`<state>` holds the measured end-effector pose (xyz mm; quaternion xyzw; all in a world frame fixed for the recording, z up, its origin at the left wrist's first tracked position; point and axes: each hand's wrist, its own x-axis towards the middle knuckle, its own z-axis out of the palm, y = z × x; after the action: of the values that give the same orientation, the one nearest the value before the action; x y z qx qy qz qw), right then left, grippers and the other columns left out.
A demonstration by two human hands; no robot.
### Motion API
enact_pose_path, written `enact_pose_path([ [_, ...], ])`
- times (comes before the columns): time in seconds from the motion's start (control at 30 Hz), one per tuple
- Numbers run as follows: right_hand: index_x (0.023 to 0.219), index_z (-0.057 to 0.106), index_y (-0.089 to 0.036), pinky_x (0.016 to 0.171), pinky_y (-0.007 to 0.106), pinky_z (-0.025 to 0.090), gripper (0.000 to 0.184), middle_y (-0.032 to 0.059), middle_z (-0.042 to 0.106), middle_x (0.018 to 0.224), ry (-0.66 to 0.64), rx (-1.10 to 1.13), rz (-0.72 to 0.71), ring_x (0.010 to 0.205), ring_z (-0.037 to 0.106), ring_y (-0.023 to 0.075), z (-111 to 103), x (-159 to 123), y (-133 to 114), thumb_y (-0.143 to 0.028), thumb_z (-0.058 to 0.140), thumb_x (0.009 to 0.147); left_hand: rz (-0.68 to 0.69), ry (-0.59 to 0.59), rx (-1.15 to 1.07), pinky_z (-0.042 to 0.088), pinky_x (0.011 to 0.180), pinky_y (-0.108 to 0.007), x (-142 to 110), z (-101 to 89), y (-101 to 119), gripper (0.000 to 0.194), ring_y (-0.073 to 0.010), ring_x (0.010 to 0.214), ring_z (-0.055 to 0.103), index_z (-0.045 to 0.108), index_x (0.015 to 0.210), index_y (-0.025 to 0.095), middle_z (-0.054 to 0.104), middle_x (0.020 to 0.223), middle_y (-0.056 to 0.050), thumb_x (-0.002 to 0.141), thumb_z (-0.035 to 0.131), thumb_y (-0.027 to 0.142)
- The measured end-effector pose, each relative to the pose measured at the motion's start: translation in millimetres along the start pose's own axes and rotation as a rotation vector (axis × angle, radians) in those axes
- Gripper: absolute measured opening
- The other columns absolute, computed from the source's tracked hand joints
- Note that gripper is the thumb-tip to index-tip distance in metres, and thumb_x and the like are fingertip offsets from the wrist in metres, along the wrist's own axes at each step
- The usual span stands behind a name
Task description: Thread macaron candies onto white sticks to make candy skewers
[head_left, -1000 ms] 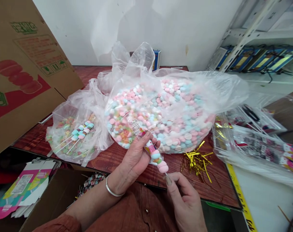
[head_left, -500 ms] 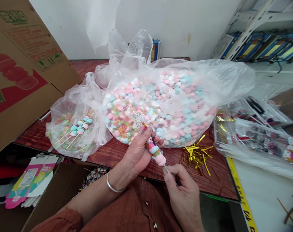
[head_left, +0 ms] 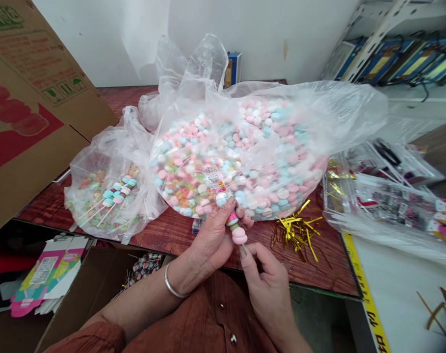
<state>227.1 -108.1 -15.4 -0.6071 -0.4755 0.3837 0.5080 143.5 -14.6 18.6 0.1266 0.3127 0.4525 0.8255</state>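
Both hands are closed on one candy skewer (head_left: pixel 239 235) at the lower center: the left hand (head_left: pixel 217 235) grips its wrapped upper part, the right hand (head_left: pixel 265 274) pinches its stick. Behind them, a large clear bag (head_left: pixel 281 162) holds pink, white and blue candies; left of it, a smaller bag (head_left: pixel 134 142) holds ring-shaped pieces, with finished skewers (head_left: pixel 118 191) lying on top. Below the desk (head_left: pixel 171 228), an open carton (head_left: pixel 86 289) contains more skewers.
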Motion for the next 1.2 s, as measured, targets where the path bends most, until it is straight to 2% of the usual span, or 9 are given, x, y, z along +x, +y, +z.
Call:
enact_pose_path([
  [0.13, 0.069, 0.061, -0.02, 0.058, 0.024, 0.036, 0.027, -0.001, 0.054, 0.062, 0.161, -0.391, -0.306, 0.057, 0.049, 0.0127, -1, 3, 7, -0.025, 0.056, 0.094, 0.014, 0.003, 0.046, 0.052, 0.074, -0.025, -5, 2.1, -10, 0.031, -0.0104, 0.068, 0.061, 0.06, 0.077, 0.015, 0.06, 0.072, 0.002, 0.077, 0.082, 0.037],
  [0.33, 0.084, 0.069, -0.019, 0.059, 0.02, 0.044, 0.025, -0.0018, 0.066, 0.071, 0.072, -0.17, -0.175, 0.062, 0.059, 0.0124, -11, 6, 6, -0.026, 0.05, 0.099, 0.146, -0.06, 0.102, 0.055, 0.086, -0.033, 0, -1.5, 11, 0.042, -0.0191, 0.091, 0.069, 0.067, 0.105, 0.016, 0.071, 0.106, -0.008, 0.075, 0.084, 0.039],
  [0.5, 0.105, 0.069, -0.018, 0.065, 0.023, 0.049, 0.017, 0.0037, 0.074, 0.088, 0.166, -0.265, -0.228, 0.073, 0.067, 0.0157, -13, 5, 5, -0.026, 0.058, 0.096, 0.174, -0.047, 0.029, 0.055, 0.072, -0.025, 12, 1.9, 28, 0.033, -0.009, 0.065, 0.061, 0.066, 0.103, 0.013, 0.062, 0.072, 0.003, 0.077, 0.082, 0.024],
  [0.67, 0.092, 0.068, -0.017, 0.064, 0.026, 0.043, 0.013, 0.0034, 0.067, 0.073, 0.265, -0.505, -0.499, 0.066, 0.061, 0.0152, -16, 3, 11, -0.019, 0.056, 0.096, 0.155, 0.004, -0.041, 0.053, 0.066, -0.023, 18, 7.1, 19, 0.028, -0.0058, 0.058, 0.053, 0.064, 0.094, 0.013, 0.053, 0.068, 0.006, 0.078, 0.083, 0.025],
  [0.73, 0.083, 0.064, -0.018, 0.06, 0.025, 0.041, 0.02, 0.0016, 0.063, 0.069, 0.174, -0.332, -0.341, 0.062, 0.056, 0.0133, -18, 2, 9, -0.025, 0.053, 0.099, 0.137, -0.033, -0.038, 0.053, 0.067, -0.023, 18, 9.2, 14, 0.029, -0.0052, 0.057, 0.051, 0.063, 0.094, 0.013, 0.052, 0.067, 0.006, 0.078, 0.083, 0.027],
  [0.9, 0.076, 0.054, -0.02, 0.041, 0.022, 0.022, 0.039, -0.0072, 0.035, 0.059, -0.11, 0.393, 0.292, 0.047, 0.025, 0.0085, -12, 2, 5, -0.052, 0.048, 0.098, 0.098, -0.085, 0.0, 0.052, 0.067, -0.023, 14, 12.5, 2, 0.029, -0.005, 0.056, 0.05, 0.062, 0.094, 0.014, 0.05, 0.064, 0.007, 0.079, 0.082, 0.028],
  [0.97, 0.076, 0.055, -0.02, 0.043, 0.022, 0.024, 0.04, -0.0071, 0.035, 0.058, -0.072, 0.396, 0.296, 0.048, 0.026, 0.0089, -8, 5, 5, -0.054, 0.05, 0.096, 0.079, -0.084, 0.02, 0.052, 0.067, -0.023, 12, 11.7, -5, 0.028, -0.0045, 0.053, 0.048, 0.062, 0.094, 0.013, 0.049, 0.063, 0.007, 0.081, 0.08, 0.029],
  [1.1, 0.081, 0.067, -0.019, 0.065, 0.026, 0.042, 0.031, 0.0031, 0.061, 0.074, 0.184, -0.028, -0.024, 0.069, 0.055, 0.016, -5, 11, 6, -0.047, 0.058, 0.092, 0.086, -0.069, 0.046, 0.052, 0.068, -0.023, 11, 8.9, -12, 0.028, -0.005, 0.053, 0.048, 0.062, 0.096, 0.012, 0.051, 0.063, 0.006, 0.083, 0.077, 0.032],
  [1.2, 0.085, 0.068, -0.019, 0.059, 0.025, 0.041, 0.034, 0.0022, 0.06, 0.07, 0.097, 0.078, 0.063, 0.064, 0.054, 0.015, -5, 12, 7, -0.051, 0.058, 0.091, 0.073, -0.035, -0.006, 0.052, 0.068, -0.024, 12, 8.2, -8, 0.033, -0.0074, 0.058, 0.053, 0.062, 0.1, 0.013, 0.054, 0.066, 0.004, 0.084, 0.076, 0.038],
])
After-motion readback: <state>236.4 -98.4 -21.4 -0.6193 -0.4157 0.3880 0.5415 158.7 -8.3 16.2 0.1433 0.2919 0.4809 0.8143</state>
